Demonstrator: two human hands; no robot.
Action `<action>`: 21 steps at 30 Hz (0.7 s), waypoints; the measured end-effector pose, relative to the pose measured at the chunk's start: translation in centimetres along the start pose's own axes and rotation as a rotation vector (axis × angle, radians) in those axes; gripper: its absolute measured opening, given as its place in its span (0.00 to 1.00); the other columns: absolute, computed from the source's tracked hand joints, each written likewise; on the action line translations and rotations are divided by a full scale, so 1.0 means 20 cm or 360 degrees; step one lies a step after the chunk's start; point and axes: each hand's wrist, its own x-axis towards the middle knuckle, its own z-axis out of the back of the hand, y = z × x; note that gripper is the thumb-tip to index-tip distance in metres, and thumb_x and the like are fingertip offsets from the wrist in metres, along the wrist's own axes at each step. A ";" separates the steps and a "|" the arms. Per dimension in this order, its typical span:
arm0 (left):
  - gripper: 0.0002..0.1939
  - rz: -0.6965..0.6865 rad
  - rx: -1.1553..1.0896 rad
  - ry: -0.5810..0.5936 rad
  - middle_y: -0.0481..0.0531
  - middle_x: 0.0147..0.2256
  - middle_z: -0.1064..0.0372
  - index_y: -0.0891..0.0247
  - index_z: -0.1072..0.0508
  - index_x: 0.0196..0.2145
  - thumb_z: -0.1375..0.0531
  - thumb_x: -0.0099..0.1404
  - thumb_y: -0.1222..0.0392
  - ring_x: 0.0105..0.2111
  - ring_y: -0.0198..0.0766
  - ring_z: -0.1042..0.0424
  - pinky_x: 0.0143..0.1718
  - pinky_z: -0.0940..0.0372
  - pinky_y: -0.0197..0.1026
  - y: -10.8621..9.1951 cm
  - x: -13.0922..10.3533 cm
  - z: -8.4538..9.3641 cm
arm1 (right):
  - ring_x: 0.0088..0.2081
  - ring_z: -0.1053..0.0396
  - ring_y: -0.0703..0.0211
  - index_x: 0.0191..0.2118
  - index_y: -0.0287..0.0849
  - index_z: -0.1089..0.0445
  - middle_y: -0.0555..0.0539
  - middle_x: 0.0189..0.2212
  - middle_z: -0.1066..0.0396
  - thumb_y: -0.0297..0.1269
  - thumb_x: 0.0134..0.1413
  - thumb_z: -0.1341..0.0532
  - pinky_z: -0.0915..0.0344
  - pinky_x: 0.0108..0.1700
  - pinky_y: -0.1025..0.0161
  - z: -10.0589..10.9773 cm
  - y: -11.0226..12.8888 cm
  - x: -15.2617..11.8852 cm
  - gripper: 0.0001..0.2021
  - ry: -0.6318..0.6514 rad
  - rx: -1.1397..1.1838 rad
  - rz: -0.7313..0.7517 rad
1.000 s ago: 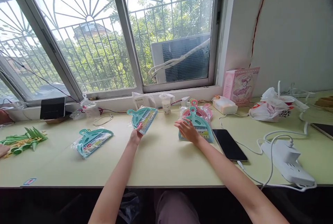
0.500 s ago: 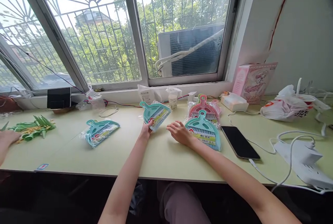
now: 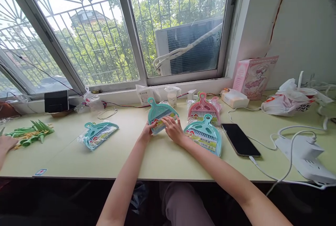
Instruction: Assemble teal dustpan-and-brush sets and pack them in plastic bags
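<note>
My left hand [image 3: 147, 131] is closed around the lower left side of a teal dustpan-and-brush set [image 3: 157, 110] in clear plastic, its handle pointing up. My right hand [image 3: 173, 128] rests on the front of this set, fingers stretched over the printed label; its thumb is hidden. Just to the right, a second teal dustpan-and-brush set [image 3: 206, 133] lies on the table, label facing up. Behind that one is a pink dustpan-and-brush set [image 3: 203, 108], also wrapped. Another teal set [image 3: 99, 133] lies tilted in its plastic to my left.
A black phone [image 3: 240, 139] with a white cable lies at the right, near a white power strip [image 3: 304, 156]. Tissues [image 3: 234, 98], a pink box [image 3: 256, 77] and a plastic bag [image 3: 282, 101] stand behind. At far left, another person's hand [image 3: 7, 143] touches green plastic pieces [image 3: 36, 131].
My right hand has moved left onto the label of the held set. The set has turned more upright and faces me more. The view has shifted slightly.
</note>
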 end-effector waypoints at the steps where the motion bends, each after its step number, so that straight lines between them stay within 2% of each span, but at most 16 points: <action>1: 0.24 0.0007 0.0000 0.0009 0.58 0.40 0.23 0.67 0.29 0.47 0.31 0.53 0.69 0.38 0.47 0.22 0.40 0.28 0.43 0.00 0.00 0.00 | 0.59 0.38 0.50 0.61 0.47 0.36 0.43 0.56 0.30 0.28 0.64 0.46 0.62 0.69 0.43 0.01 0.00 0.00 0.21 -0.0014 0.0006 -0.0002; 4: 0.21 0.0043 0.0008 -0.0037 0.58 0.39 0.23 0.67 0.28 0.47 0.32 0.55 0.69 0.36 0.45 0.22 0.38 0.28 0.42 0.00 -0.01 0.00 | 0.53 0.34 0.52 0.54 0.47 0.31 0.46 0.48 0.26 0.25 0.63 0.46 0.61 0.68 0.45 0.01 0.00 -0.01 0.17 -0.0040 0.0000 0.0038; 8: 0.18 0.0012 -0.0063 -0.0191 0.58 0.39 0.22 0.67 0.28 0.50 0.36 0.61 0.69 0.34 0.43 0.22 0.36 0.27 0.40 -0.02 -0.03 0.01 | 0.47 0.33 0.54 0.45 0.46 0.26 0.47 0.41 0.24 0.23 0.63 0.45 0.56 0.65 0.49 0.01 -0.01 -0.01 0.14 -0.0054 -0.0027 0.0103; 12: 0.16 -0.0077 -0.0242 -0.0396 0.58 0.38 0.22 0.70 0.27 0.51 0.41 0.65 0.70 0.33 0.40 0.22 0.35 0.27 0.37 -0.06 -0.04 0.02 | 0.43 0.32 0.55 0.39 0.46 0.25 0.48 0.37 0.24 0.23 0.63 0.45 0.52 0.60 0.52 0.03 0.00 0.00 0.13 0.0058 0.0013 0.0129; 16: 0.16 -0.0100 -0.0304 -0.0481 0.59 0.39 0.22 0.71 0.27 0.51 0.42 0.66 0.71 0.33 0.39 0.22 0.35 0.27 0.36 -0.10 -0.05 0.03 | 0.44 0.32 0.54 0.42 0.44 0.26 0.46 0.39 0.23 0.27 0.64 0.43 0.49 0.56 0.54 0.06 0.02 0.00 0.10 0.0089 0.0123 0.0026; 21: 0.16 -0.0094 -0.0217 -0.0421 0.58 0.39 0.21 0.70 0.26 0.50 0.41 0.65 0.70 0.36 0.43 0.21 0.38 0.27 0.39 -0.10 -0.07 0.00 | 0.48 0.34 0.53 0.47 0.42 0.28 0.41 0.48 0.27 0.29 0.66 0.45 0.46 0.48 0.57 0.10 0.03 0.01 0.10 -0.0042 0.0227 -0.0084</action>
